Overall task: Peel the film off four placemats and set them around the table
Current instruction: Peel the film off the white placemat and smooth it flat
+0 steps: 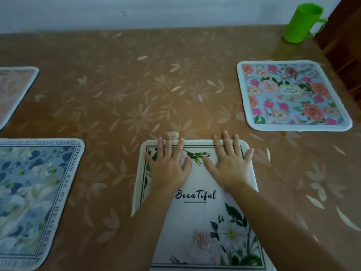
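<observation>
Head view: the left hand and the right hand lie flat, fingers spread and gripping nothing, on the far half of the white "Beautiful" placemat, which rests at the near edge of the table. Three other mats are laid out: the blue cherry-blossom placemat near left, the rose placemat far right, and a pale placemat far left, partly cut off. No film is discernible. Judged step: final positioning. Next move, if any: square the mat, then lift both palms clear.

Glossy tablecloth (floral); plastic cup; matt placemats.
</observation>
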Available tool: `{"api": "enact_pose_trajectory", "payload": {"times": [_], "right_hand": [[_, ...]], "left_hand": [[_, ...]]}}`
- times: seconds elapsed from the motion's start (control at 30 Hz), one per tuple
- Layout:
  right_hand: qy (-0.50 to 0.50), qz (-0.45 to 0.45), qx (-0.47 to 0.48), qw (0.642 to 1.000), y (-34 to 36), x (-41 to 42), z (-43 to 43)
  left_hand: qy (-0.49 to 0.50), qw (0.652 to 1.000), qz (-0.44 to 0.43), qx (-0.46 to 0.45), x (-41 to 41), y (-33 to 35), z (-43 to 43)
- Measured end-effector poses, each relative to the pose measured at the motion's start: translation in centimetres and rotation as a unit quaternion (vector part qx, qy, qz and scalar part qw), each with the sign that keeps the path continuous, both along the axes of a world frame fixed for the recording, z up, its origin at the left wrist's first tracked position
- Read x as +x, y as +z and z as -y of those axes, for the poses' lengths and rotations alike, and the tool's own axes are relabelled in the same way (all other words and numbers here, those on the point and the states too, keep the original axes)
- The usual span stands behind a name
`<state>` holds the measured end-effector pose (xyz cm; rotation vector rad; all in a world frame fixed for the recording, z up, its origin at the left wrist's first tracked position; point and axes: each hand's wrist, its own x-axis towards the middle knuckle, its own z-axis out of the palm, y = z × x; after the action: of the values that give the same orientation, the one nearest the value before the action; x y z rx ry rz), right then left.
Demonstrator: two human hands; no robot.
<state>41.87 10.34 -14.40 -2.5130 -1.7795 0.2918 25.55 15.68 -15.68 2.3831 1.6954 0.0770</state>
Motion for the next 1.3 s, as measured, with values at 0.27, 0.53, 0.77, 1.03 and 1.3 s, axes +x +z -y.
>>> {"api": "enact_pose_trajectory", "payload": {"times": [0.27, 0.53, 0.77, 1.03, 1.3], "right_hand": [[-0.007, -0.026, -0.008, 1.0, 0.5, -1.4, 4.9], [-0.004, -0.046, -0.012, 0.999, 1.0, -4.3, 12.2], [-0.036, -0.057, 0.001, 0.998, 0.9, -7.4, 16.4], [-0.028, -0.042, -0.045, 0.998, 1.0, -10.0, 17.5], [-0.007, -0.057, -0.062, 0.996, 2.5, -13.8, 16.9]], "left_hand": [[0.023, 1.0, -0.001, 0.009, -2.7, 0.2, 6.4], [0.004, 1.0, -0.01, -0.013, -5.0, 0.9, 13.1], [0.0, 0.999, -0.039, -0.038, -6.2, 1.2, 16.5], [-0.047, 0.997, -0.021, -0.064, -7.3, 2.9, 18.2], [-0.113, 0.986, 0.037, -0.12, -12.8, 4.4, 15.1]]}}
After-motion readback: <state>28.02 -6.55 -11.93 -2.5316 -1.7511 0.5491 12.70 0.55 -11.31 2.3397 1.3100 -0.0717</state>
